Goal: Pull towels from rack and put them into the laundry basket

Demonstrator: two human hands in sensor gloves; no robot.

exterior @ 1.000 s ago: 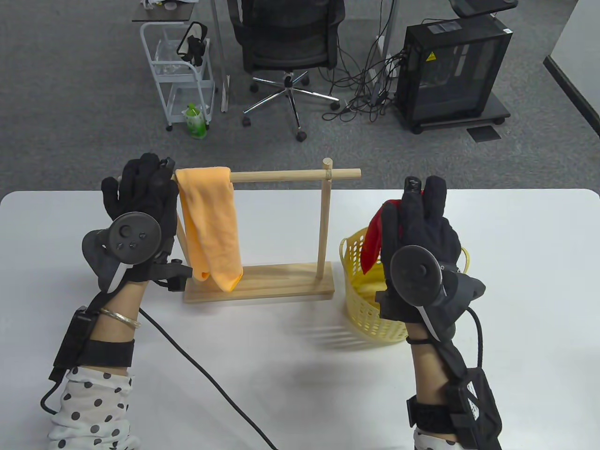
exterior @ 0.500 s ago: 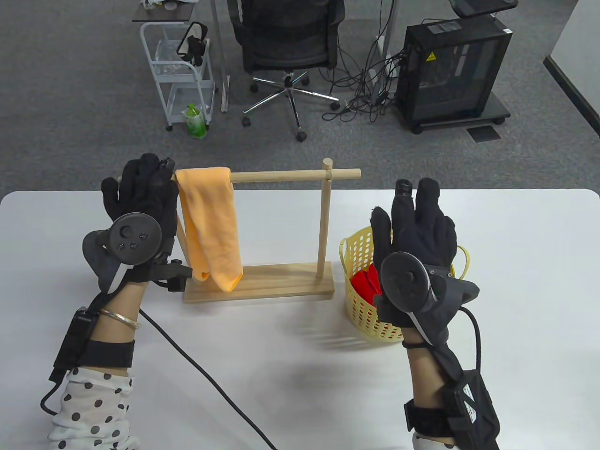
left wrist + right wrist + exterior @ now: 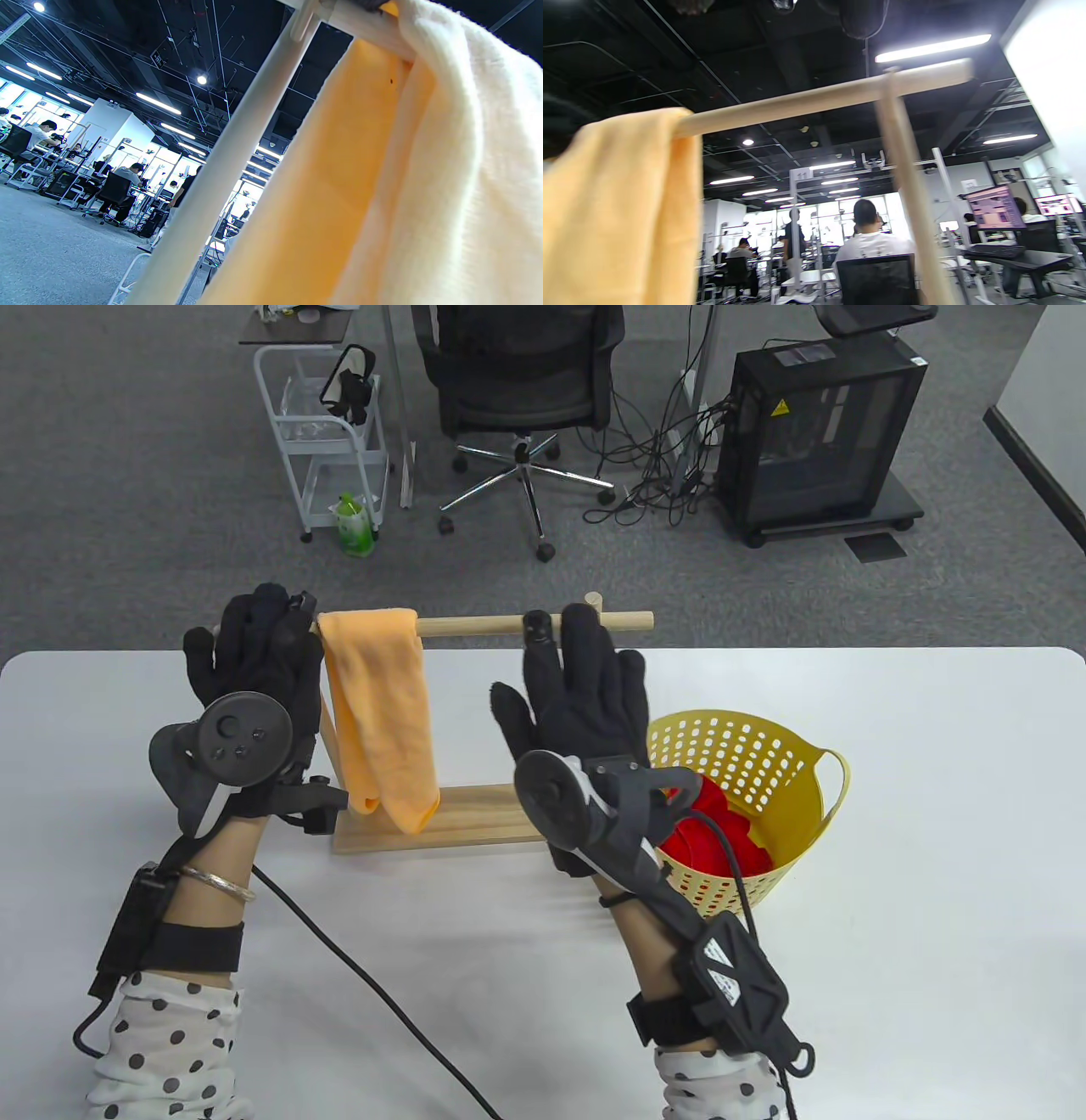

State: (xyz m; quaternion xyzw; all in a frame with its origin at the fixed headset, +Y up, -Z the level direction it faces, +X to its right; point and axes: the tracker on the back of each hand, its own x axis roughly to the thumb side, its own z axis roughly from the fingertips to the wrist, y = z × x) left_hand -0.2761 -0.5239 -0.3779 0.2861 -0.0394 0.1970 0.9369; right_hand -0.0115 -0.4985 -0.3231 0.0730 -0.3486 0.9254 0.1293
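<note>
At nine o'clock on the white counter (image 3: 933, 814), the left hand (image 3: 254, 678) grips the left end of the wooden rack (image 3: 475, 827), fingers (image 3: 263, 623) curled round the rail. Just to its right, an orange towel (image 3: 382, 712) hangs over that rail. At centre, the right hand (image 3: 585, 704) hovers before the rack's right upright, fingers (image 3: 585, 645) straight and spread, holding nothing. At three o'clock, the yellow laundry basket (image 3: 747, 738) sits tilted on the counter just beside the rack's base, a red towel (image 3: 721, 836) lying inside it.
</note>
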